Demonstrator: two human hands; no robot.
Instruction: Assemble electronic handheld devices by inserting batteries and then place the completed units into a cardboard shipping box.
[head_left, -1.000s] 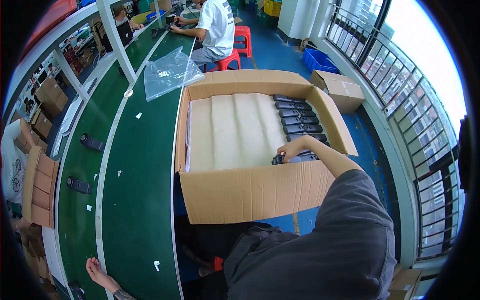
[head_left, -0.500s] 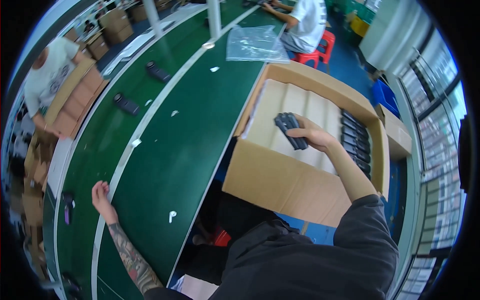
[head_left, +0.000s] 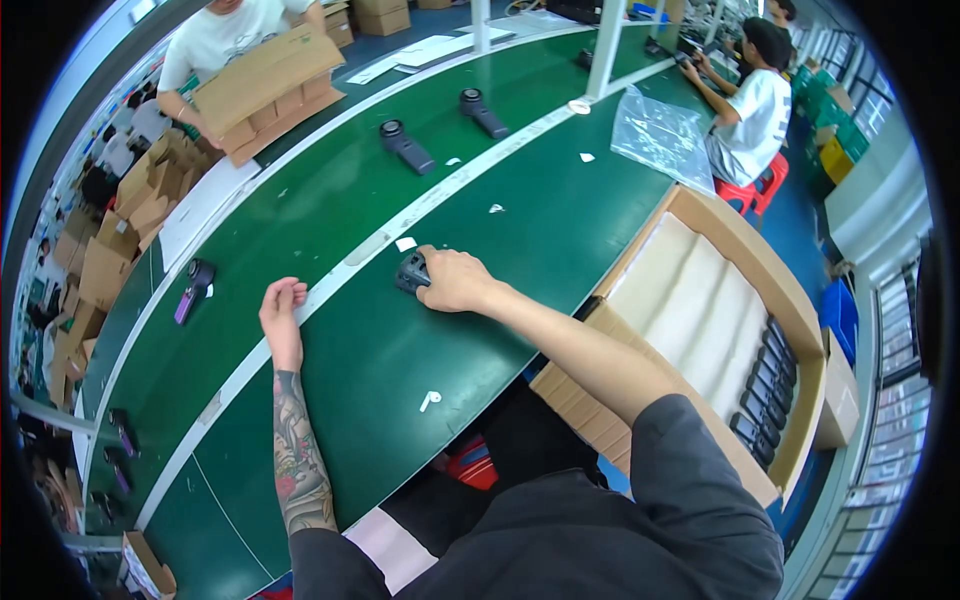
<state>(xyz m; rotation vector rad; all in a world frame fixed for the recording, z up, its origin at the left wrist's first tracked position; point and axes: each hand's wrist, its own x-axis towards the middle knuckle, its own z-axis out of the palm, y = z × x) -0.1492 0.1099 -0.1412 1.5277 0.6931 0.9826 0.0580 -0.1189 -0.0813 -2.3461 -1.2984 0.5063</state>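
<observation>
My right hand (head_left: 458,281) is closed around some dark grey oblong plastic pieces (head_left: 411,273), low over the green worktable (head_left: 350,400). The fingers hide part of them, so how many there are cannot be told. Just beyond them lies a small white scrap (head_left: 405,244). My left hand (head_left: 283,318) hangs by the pale rail (head_left: 370,247), its fingers loosely curled together with nothing visible in them. At my right stands an open cardboard box (head_left: 690,400), lined with cream padding (head_left: 680,290); a row of similar dark pieces (head_left: 768,390) fills its right side.
Past the rail, dark round-headed handheld devices (head_left: 405,148) lie on the green belt (head_left: 300,200), one with a purple handle (head_left: 187,303). A clear plastic bag (head_left: 660,135) rests farther along. Across the belt a person holds a carton (head_left: 265,95); another person (head_left: 750,110) sits at far right.
My right hand has carried the dark pieces from above the box leftward to the worktable. The view has turned left; my left hand remains near the rail with its fingers curled.
</observation>
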